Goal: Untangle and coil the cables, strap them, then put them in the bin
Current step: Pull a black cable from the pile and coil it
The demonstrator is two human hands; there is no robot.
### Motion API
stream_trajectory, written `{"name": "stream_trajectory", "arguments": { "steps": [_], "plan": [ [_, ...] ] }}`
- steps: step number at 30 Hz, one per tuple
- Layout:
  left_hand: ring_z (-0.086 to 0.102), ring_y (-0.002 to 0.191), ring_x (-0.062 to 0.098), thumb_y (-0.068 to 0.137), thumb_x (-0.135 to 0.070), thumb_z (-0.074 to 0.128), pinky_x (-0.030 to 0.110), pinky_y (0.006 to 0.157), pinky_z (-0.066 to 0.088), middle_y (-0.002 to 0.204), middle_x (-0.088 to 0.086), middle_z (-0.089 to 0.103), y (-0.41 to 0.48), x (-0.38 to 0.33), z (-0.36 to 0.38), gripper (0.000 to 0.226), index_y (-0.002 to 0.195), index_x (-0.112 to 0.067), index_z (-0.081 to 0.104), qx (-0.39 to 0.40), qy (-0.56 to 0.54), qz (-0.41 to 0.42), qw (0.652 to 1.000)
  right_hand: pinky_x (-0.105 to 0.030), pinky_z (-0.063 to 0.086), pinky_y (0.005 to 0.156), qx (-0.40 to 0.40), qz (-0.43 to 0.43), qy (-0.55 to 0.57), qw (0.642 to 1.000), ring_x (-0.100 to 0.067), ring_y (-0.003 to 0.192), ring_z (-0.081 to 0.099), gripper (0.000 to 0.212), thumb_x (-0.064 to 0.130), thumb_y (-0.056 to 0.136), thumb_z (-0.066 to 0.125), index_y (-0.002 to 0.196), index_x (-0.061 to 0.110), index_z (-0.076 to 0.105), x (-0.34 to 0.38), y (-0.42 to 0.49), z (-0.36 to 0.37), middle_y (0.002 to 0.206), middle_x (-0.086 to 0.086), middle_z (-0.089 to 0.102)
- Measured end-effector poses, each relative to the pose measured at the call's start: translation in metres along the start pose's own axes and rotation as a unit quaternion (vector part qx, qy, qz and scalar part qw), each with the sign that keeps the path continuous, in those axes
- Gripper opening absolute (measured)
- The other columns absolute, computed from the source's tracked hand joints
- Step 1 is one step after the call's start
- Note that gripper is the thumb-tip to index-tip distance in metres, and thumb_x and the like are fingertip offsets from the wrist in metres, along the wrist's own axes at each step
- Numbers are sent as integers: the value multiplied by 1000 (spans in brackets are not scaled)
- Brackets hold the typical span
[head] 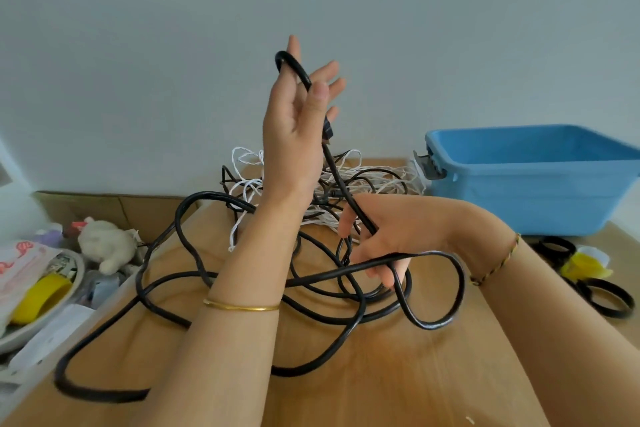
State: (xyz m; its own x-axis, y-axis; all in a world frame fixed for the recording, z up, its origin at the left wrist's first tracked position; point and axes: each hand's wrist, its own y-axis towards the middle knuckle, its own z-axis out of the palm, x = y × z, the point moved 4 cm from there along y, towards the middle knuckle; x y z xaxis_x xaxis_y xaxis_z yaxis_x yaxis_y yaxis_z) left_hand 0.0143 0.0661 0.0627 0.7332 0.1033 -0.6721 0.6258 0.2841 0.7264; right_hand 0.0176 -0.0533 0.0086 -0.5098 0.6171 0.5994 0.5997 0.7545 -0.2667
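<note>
Loops of black cable (104,396) sprawl over the middle of the desk (346,392), one strand rising. Left hand (294,128), raised, seems to pinch it under the thumb, fingers straight; right hand (398,236) grips it lower. Blue bin (519,191) stands at the far right corner.

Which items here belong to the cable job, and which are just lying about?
Job: black cable, held by left hand and right hand; white cord tangle; blue bin; black strap rings.
Lying about: plush toy; yellow tape roll; cardboard box.
</note>
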Motion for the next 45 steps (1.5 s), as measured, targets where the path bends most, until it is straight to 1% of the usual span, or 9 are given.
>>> {"name": "stream_trajectory", "arguments": {
  "steps": [10, 13, 17, 19, 22, 26, 32, 38, 45],
  "plan": [
    [66, 92, 1, 102, -16, 41, 27, 101, 44, 104, 1, 67, 56, -41, 12, 56, 151, -34, 19, 213, 304, 0, 929, -24, 46, 59, -199, 3, -131, 971, -4, 36, 47, 10, 10, 88, 54, 88, 6, 63, 51, -24, -69, 53, -4, 59],
    [66, 81, 9, 102, -26, 38, 32, 90, 50, 96, 1, 66, 56, -41, 12, 57, 149, -44, 11, 274, 453, 1, 848, -25, 49, 64, -217, 30, -207, 954, -7, 50, 56, 12, 15, 85, 58, 87, 5, 66, 57, -24, -76, 62, -4, 64],
    [61, 83, 27, 104, -34, 31, 36, 73, 49, 87, 5, 61, 53, -48, 5, 54, 151, -37, 6, 335, 663, 51, 667, -38, 48, 88, -211, 98, -332, 914, -23, 94, 55, 21, 22, 85, 62, 102, 10, 66, 54, -25, -84, 100, -3, 60],
    [54, 78, 25, 104, -35, 31, 34, 69, 43, 88, 7, 58, 49, -49, 2, 47, 149, -32, 19, 367, 682, 36, 632, -38, 38, 89, -224, 117, -356, 900, -21, 99, 50, 16, 24, 86, 63, 100, 18, 63, 50, -25, -87, 100, 1, 55],
    [63, 63, 15, 101, -44, 29, 36, 74, 50, 96, 7, 69, 43, -45, -3, 39, 130, -22, 44, 419, 620, -15, 663, -34, 33, 84, -283, 104, -389, 870, -20, 106, 51, 11, 31, 84, 66, 91, 26, 60, 52, -27, -94, 100, 3, 57],
    [64, 57, 4, 87, -63, 48, 38, 85, 51, 53, 0, 65, 35, -42, -6, 63, 141, -31, 39, 468, 562, -112, 673, -32, 31, 82, -344, 78, -419, 837, -20, 111, 49, 13, 35, 84, 66, 95, 28, 66, 57, -27, -100, 103, 4, 61],
    [27, 33, 12, 95, -35, 54, 22, 40, 25, 41, 0, 45, 30, -46, -6, 28, 107, -12, 64, 491, 390, -256, 735, -32, 43, 74, -350, 53, -348, 868, -18, 102, 55, 18, 35, 82, 68, 100, 33, 66, 44, -34, -111, 113, 6, 57],
    [23, 27, 1, 94, -32, 43, 17, 31, 11, 35, -6, 34, 35, -47, -26, 44, 115, 0, 66, 490, 34, -417, 765, -20, 51, 69, -333, -81, 15, 939, -13, 66, 62, 20, 11, 76, 76, 91, 25, 72, 6, -43, -103, 75, 11, 68],
    [23, 32, 3, 97, -28, 37, 13, 29, 24, 41, -2, 50, 52, -57, -15, 47, 126, 5, 53, 434, -303, -405, 746, -21, 56, 60, -254, -142, 355, 888, -14, 57, 61, 25, 0, 90, 56, 111, 11, 65, -41, -20, -65, 94, -16, 69]
  ]
}}
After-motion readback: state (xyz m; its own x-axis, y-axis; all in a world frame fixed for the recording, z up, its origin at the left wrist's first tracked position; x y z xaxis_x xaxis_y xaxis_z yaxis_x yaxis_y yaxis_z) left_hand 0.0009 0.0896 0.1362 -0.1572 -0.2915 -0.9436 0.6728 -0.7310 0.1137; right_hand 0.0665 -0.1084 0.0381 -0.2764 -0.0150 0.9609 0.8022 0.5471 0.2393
